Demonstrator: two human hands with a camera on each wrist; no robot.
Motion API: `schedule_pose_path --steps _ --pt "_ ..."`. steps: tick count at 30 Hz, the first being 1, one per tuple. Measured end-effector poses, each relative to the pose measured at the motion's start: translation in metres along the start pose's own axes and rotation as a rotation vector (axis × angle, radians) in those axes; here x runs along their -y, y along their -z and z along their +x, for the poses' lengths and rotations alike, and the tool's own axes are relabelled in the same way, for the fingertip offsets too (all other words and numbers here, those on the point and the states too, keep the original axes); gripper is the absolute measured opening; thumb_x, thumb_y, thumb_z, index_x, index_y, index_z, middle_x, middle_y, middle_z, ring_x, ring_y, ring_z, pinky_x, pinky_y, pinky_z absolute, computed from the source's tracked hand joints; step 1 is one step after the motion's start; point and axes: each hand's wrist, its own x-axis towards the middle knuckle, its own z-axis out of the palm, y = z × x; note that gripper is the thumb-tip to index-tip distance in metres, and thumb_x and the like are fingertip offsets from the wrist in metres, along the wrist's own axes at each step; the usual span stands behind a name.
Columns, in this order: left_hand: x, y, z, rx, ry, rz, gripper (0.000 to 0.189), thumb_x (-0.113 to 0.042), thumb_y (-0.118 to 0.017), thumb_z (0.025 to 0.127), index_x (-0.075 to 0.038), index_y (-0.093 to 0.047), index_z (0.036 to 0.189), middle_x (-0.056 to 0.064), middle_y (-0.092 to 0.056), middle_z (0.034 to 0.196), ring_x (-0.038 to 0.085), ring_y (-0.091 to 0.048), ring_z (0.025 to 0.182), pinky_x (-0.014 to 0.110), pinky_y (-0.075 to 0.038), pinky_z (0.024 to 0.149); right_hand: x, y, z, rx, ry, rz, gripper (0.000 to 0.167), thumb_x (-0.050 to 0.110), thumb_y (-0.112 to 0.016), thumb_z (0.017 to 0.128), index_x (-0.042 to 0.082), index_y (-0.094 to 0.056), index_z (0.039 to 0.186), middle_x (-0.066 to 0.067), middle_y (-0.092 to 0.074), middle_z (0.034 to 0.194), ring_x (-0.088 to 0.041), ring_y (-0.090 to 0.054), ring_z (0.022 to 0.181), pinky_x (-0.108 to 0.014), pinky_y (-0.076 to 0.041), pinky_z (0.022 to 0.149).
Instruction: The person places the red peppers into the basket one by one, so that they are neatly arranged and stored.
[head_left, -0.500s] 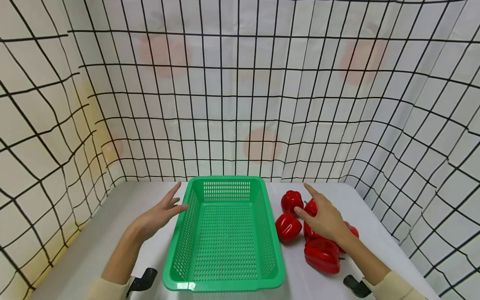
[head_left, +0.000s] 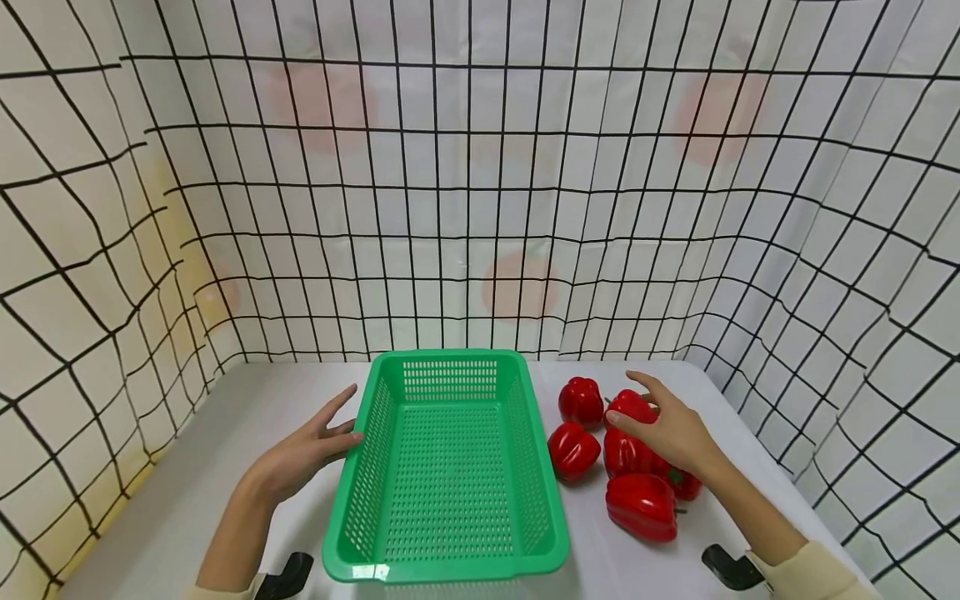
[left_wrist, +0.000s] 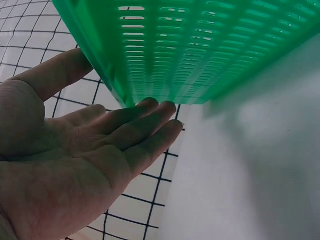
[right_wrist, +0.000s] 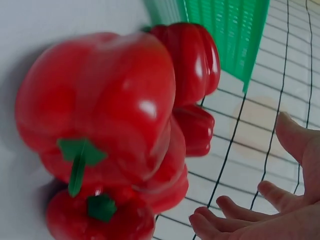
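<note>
An upright green plastic basket (head_left: 448,573) with slotted walls stands in the middle of the table, nothing inside it. My left hand (head_left: 303,457) is beside its left wall, fingers extended and thumb right at the rim; the left wrist view has the palm (left_wrist: 65,165) facing up under the basket's edge. Right of the basket lie several glossy red bell peppers, among them a front one (head_left: 641,507), a left one (head_left: 573,452) and a back one (head_left: 581,402). Over the cluster's right side hovers my right hand (head_left: 675,432), thumb and fingers spread, holding nothing.
White cloth covers the table (head_left: 247,417). Black grid netting (head_left: 465,208) hangs in front of white sheets at the back and both sides. A black strap device (head_left: 285,575) sits at the left wrist, another (head_left: 731,568) at the right.
My right hand has shifted right over the peppers, uncovering more of them. The left hand has moved slightly left and down along the basket. The whole view has shifted a little.
</note>
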Motion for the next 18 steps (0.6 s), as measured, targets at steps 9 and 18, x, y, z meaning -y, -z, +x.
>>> schedule_pose_path --steps 9,18 --pt "0.014 0.0 0.0 0.047 -0.031 -0.058 0.084 -0.024 -0.06 0.103 -0.028 -0.004 0.165 0.026 -0.028 0.163 0.044 -0.032 0.15 0.066 -0.019 0.123 -0.026 0.017 0.001 0.028 0.015 0.054 0.089 0.055 -0.071 0.089 0.01 -0.034 0.157 -0.034 -0.05 0.143 -0.055 -0.054 0.125 -0.061 -0.06 0.085" --pt "0.019 0.001 0.002 0.083 -0.059 -0.061 0.083 -0.028 -0.058 0.104 -0.03 -0.001 0.164 0.03 -0.052 0.144 0.031 -0.069 0.114 0.053 -0.049 0.111 -0.05 0.035 0.001 0.096 0.087 0.065 0.084 0.048 -0.075 0.088 0.012 -0.038 0.154 -0.031 -0.052 0.142 -0.052 -0.056 0.123 -0.056 -0.062 0.085"
